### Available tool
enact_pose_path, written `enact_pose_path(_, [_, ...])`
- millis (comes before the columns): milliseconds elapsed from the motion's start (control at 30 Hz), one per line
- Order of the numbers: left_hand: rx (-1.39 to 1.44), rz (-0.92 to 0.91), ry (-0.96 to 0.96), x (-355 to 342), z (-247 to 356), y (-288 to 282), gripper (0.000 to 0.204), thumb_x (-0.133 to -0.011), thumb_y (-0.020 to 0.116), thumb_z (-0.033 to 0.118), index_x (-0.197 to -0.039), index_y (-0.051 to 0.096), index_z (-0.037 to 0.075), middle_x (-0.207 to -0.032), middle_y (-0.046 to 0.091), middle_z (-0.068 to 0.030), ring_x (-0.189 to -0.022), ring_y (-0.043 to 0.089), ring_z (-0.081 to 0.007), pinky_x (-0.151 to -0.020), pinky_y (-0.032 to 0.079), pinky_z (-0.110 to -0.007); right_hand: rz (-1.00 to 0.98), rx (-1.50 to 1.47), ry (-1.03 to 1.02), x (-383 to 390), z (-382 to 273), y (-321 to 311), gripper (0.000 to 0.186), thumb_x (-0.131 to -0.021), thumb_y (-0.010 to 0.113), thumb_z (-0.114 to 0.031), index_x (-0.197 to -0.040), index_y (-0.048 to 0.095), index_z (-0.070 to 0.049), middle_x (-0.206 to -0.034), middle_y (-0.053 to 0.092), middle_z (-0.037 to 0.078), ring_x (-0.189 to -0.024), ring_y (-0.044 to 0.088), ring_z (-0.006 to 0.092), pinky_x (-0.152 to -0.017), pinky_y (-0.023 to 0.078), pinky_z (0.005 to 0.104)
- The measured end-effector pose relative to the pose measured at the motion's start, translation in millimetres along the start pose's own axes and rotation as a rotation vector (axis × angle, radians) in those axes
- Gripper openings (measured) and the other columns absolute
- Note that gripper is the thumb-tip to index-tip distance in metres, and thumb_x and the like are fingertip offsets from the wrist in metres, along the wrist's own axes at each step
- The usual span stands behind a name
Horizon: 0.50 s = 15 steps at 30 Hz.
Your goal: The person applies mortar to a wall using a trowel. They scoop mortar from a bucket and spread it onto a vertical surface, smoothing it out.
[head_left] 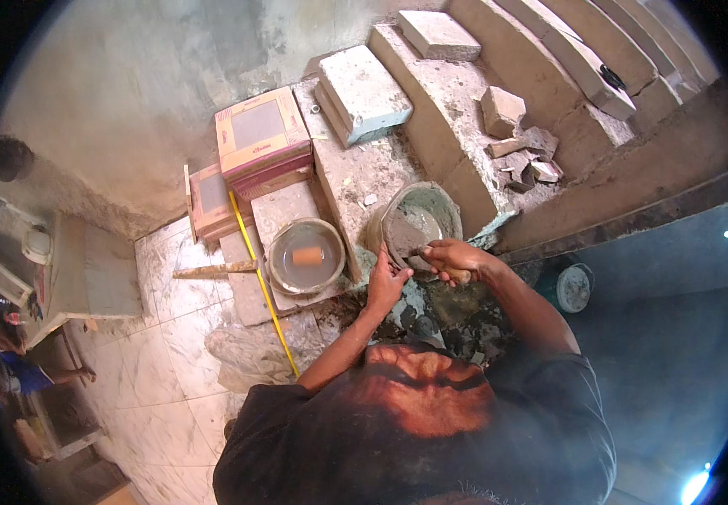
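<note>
In front of me a bucket (pixel 374 231) stands tilted toward my body on the step, with wet grey mortar (pixel 431 215) inside. The near rim is gripped by my left hand (pixel 387 288), its thumb side against the bucket wall. My right hand (pixel 456 261) is closed round the handle of a trowel, whose blade (pixel 415 250) reaches into the bucket and is largely hidden by mortar. To the left sits a round basin (pixel 275 268) of murky water with an orange-brown block (pixel 307 256) in it.
Dusty concrete steps (pixel 431 139) rise to the right, with broken chunks (pixel 528 160) and slabs (pixel 366 88) on them. Tile boxes (pixel 263 135) stand by the wall. A yellow strip (pixel 255 252) crosses a wooden-handled tool (pixel 212 270). Another bucket (pixel 573 289) stands right; a person's leg shows far left.
</note>
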<state>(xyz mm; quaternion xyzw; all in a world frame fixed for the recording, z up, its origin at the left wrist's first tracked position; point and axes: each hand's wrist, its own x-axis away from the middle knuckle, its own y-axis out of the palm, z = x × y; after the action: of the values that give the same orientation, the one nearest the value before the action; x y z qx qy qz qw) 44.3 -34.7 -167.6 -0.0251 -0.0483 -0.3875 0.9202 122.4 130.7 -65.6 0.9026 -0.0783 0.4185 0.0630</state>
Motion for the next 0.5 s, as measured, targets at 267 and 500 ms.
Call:
enact_pose_path(267, [0.084,0.025,0.048,-19,-44,-20,0.068,-0.073,0.069,0.004,-0.132,0.036,0.001,-0.084,0.059,-0.0061,-0.071,0.056,-0.0143,-0.067,0.047,-0.028,-0.052,-0.427,-0.152,51,42,10,0.025,-0.094,0.048,-0.027,-0.112,0.043,-0.010,-0.076,0.049,0.003,-0.045,0.046,0.0087,-0.033,0.039,0.0238])
enact_pose_path(500, [0.354,-0.036,-0.083,-22,-63,-68,0.058,-0.076,0.064,-0.001,-0.127,0.037,0.000,-0.104,0.058,-0.0090,-0.085,0.060,-0.0165,-0.076,0.049,-0.030,0.002,-0.479,-0.194,29,75,27,0.031,-0.093,0.050,-0.026,-0.120,0.043,-0.011,-0.070,0.047,0.002,-0.044,0.045,0.0092,-0.033,0.038,0.0239])
